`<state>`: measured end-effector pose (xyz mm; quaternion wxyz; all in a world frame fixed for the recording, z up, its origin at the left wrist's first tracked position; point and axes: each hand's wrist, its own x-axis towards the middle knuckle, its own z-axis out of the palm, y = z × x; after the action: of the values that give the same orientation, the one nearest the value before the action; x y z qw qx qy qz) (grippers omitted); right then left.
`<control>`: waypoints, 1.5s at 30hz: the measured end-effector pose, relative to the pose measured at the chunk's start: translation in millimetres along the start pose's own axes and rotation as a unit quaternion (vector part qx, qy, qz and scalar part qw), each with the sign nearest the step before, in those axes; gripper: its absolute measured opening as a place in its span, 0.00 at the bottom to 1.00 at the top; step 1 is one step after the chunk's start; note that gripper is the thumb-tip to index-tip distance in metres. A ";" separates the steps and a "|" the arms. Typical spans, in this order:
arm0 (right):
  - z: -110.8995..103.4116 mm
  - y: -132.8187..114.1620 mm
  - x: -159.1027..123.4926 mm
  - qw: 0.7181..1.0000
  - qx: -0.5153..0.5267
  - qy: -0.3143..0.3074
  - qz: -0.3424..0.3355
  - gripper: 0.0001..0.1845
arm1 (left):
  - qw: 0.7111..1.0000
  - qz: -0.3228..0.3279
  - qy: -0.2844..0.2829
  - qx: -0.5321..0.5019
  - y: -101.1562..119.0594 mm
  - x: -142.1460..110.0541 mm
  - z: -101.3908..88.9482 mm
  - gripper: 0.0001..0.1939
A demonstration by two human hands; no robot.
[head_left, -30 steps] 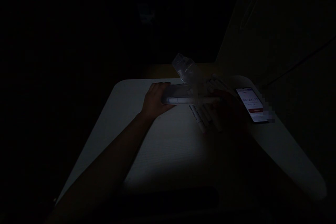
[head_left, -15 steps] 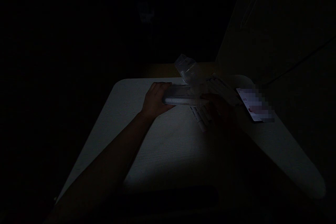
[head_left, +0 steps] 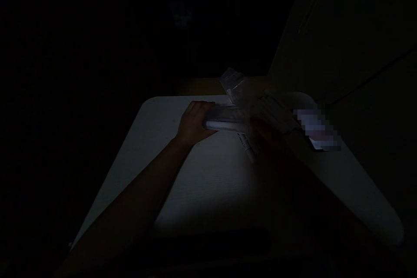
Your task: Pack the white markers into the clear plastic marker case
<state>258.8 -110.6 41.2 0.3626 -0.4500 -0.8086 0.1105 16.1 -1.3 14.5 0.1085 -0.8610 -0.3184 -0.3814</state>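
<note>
My left hand (head_left: 194,123) is wrapped round the left end of a clear plastic case (head_left: 224,118) that holds pale, marker-like sticks. At the case's right end, my right hand (head_left: 269,137) is curled in deep shadow; what its fingers hold cannot be made out. A loose clear plastic flap or wrapper (head_left: 233,86) stands up behind the case. Below its right end, a white marker (head_left: 247,147) lies slanted on the white tabletop (head_left: 156,139). Several more white markers (head_left: 272,106) lie together beyond my right hand.
The scene is very dark. A lit phone (head_left: 317,132) with a blurred screen lies near the table's right edge. A wall (head_left: 352,52) with a thin dark cable (head_left: 374,77) rises on the right. Shadow covers the table's near side.
My right hand has shifted slightly, and fewer markers show below the case. The plastic flap has moved slightly right. My left hand keeps nearly the same place and hold.
</note>
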 end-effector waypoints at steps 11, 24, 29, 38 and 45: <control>0.8 -4.7 2.1 1.000 0.007 0.012 0.023 0.22 | 1.000 -0.011 -0.012 0.000 -0.3 -0.6 -0.4 0.36; -4.8 18.4 7.2 0.966 -0.180 0.012 0.184 0.22 | 0.999 -0.043 0.001 -0.009 -0.5 -1.7 0.0 0.38; 8.3 16.9 6.5 0.958 -0.196 -0.073 0.197 0.22 | 0.998 -0.058 -0.008 -0.009 -0.8 -2.2 0.2 0.39; 7.1 13.9 7.8 0.948 -0.213 -0.117 0.205 0.19 | 0.998 -0.059 -0.002 -0.014 0.5 -1.9 -0.1 0.39; -3.7 11.0 7.2 0.930 -0.221 -0.131 0.262 0.19 | 0.999 -0.050 -0.002 -0.010 -0.4 -1.6 0.5 0.40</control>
<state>266.0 -99.2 41.8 0.1035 -0.6962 -0.7060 0.0779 15.4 -1.6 13.0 0.0802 -0.8459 -0.3570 -0.3880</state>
